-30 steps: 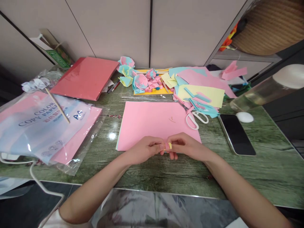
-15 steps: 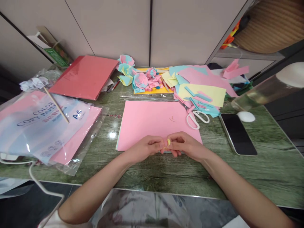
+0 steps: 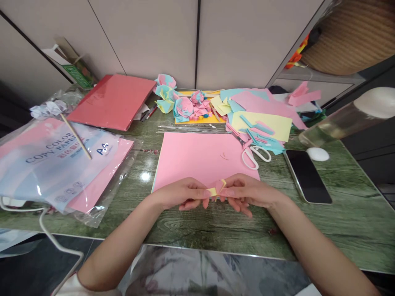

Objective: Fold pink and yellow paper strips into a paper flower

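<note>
Between my two hands is a small folded piece of pink and yellow paper point(image 3: 218, 188). My left hand point(image 3: 185, 194) pinches its left end between thumb and fingers. The right end is pinched by my right hand point(image 3: 248, 192), whose lower fingers hang loosely below. Both hands are over the near edge of a stack of pink paper sheets point(image 3: 197, 158). A thin curved scrap point(image 3: 224, 156) lies on the top sheet. At the stack's right edge are white-handled scissors point(image 3: 255, 158), their blades partly hidden among paper strips.
Folded paper flowers point(image 3: 184, 107) and coloured scraps point(image 3: 262, 123) cover the back. A phone point(image 3: 307, 176), white oval object point(image 3: 318, 154) and clear bottle point(image 3: 335, 125) are right. A bag of copy paper point(image 3: 66, 164) and red folder point(image 3: 112, 100) are left. Thin wires point(image 3: 191, 129) lie behind the stack.
My hands have moved slightly apart, and more of the pink and yellow paper shows between them. My right hand's lower fingers have loosened. The view has shifted slightly.
</note>
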